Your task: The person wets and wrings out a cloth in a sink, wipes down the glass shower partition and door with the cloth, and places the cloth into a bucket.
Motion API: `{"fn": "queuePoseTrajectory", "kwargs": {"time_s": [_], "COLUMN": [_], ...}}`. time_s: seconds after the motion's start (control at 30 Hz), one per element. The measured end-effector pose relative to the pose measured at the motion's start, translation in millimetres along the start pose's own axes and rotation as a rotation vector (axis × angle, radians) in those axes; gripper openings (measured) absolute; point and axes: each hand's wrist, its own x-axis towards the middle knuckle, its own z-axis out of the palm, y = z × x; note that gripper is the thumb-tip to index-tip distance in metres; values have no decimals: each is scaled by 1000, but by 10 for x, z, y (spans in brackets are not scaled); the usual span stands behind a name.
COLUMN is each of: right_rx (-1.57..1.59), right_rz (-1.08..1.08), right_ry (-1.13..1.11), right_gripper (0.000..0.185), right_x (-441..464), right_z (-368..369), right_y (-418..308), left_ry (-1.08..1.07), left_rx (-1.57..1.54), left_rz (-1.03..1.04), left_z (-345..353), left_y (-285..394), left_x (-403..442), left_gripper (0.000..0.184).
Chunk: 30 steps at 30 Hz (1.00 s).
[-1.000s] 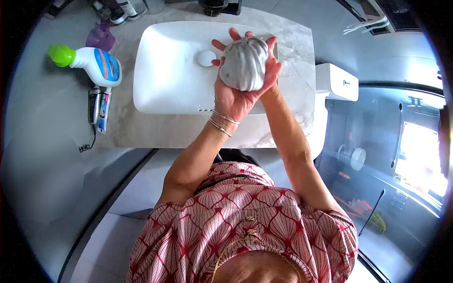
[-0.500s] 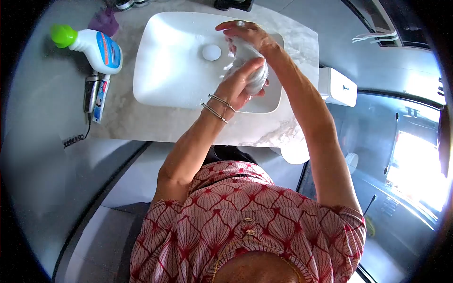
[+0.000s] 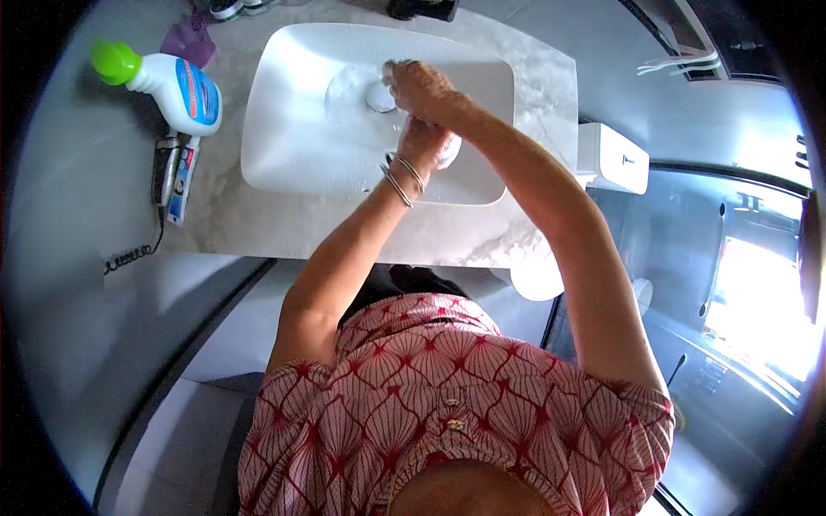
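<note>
Both of my hands are over the white sink basin (image 3: 284, 155), closed on a wet white cloth (image 3: 448, 150). My right hand (image 3: 423, 91) is farther out, beside the round drain cover (image 3: 380, 97), its fingers curled in a fist. Just below and touching it, my left hand (image 3: 422, 142) wraps the cloth, with bangles (image 3: 399, 179) on that wrist. A bulge of the cloth shows at the left hand's right side; the fists hide most of it. Water ripples in the basin around the drain cover.
A white spray bottle with a green top (image 3: 185, 90) stands left of the basin. Nearby lie a dark trimmer-like device (image 3: 165, 172) with a coiled cord, a toothpaste tube (image 3: 183, 182) and a purple item (image 3: 189, 39). A white box (image 3: 613, 159) is at the right, past the counter (image 3: 344, 228).
Both hands have moved left toward the drain cover with the cloth. The right hand has closed into a tight fist, less cloth shows, and water now ripples in the basin.
</note>
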Motion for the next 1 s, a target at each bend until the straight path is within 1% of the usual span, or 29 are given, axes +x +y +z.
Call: {"fn": "queuePoseTrajectory", "kwargs": {"time_s": [0.03, 0.07, 0.1, 0.17, 0.2, 0.23, 0.27, 0.3, 0.33, 0.37, 0.43, 0.53, 0.57, 0.63, 0.67, 0.7, 0.77, 0.8, 0.83, 0.87, 0.9, 0.93, 0.97, 1.0], "right_rx": [205, 273, 272, 1250, 1248, 1450, 1650, 1652, 1863, 2071, 2168, 2662, 2664, 2436, 2379, 2501, 2500, 2498, 2386, 2264, 2263, 2152, 2039, 2011], "right_rz": [-7, -20, -21, -168, -174, -153, -129, -134, -234, -341, -309, -519, -520, -760, -697, -781, -874, -878, -667, -465, -466, -354, -244, -123], "right_ry": [147, 137, 148, 21, 19, 107, 199, 198, 250, 303, 307, 241, 248, 322, 377, 184, 40, 38, 90, 140, 141, 132, 124, 153], "right_gripper": [47, 63, 63, 70, 70, 67, 66, 66, 65, 64, 64, 58, 58, 49, 40, 33, 27, 27, 28, 30, 30, 29, 28, 29], "right_x": [-113, -230, -330, -509, -556, -607, -621, -678, -792, -829, -723, -881, -880, -930, -986, -957, -938, -949, -967, -983, -961, -909, -878, -883], "right_z": [22, -95, -197, -330, -311, -218, -106, -31, 49, 142, 139, -95, -102, -143, -189, -240, -393, -474, -544, -574, -575, -578, -580, -630], "right_y": [40, 41, 84, 216, 310, 391, 446, 395, 283, 217, 45, -190, -141, 14, 80, 176, 224, 229, 231, 231, 256, 301, 327, 257], "left_ry": [-43, -55, -58, -194, -114, -107, -271, -445, -481, -556, -635, -680, -681, -538, -510, -508, -588, -543, -545, -600, -655, -592, -595, -575], "left_rx": [-207, -406, -398, -871, -973, -973, -1209, -1439, -1475, -1568, -1702, -1740, -1737, -1640, -1660, -1662, -1418, -1375, -1373, -1358, -1343, -1275, -1275, -1217], "left_rz": [-157, -323, -316, -344, -356, -355, -283, -201, -152, -173, -156, -179, -185, -169, -226, -231, -262, -289, -287, -266, -243, -278, -276, -266], "left_z": [9, 18, 7, -21, 58, 116, 174, 235, 309, 365, 472, 523, 515, 468, 469, 475, 474, 478, 467, 451, 441, 422, 405, 391], "left_y": [191, 385, 394, 376, 532, 569, 590, 622, 691, 762, 821, 789, 792, 913, 1014, 1053, 1099, 1090, 1039, 963, 963, 972, 962, 953], "left_x": [-151, -302, -330, -388, -490, -501, -504, -492, -506, -532, -588, -628, -656, -755, -790, -799, -783, -758, -695, -612, -580, -586, -570, -563], "left_gripper": [24, 23, 23, 23, 30, 30, 35, 41, 47, 49, 50, 47, 47, 43, 39, 39, 39, 36, 36, 33, 31, 26, 26, 26]}}
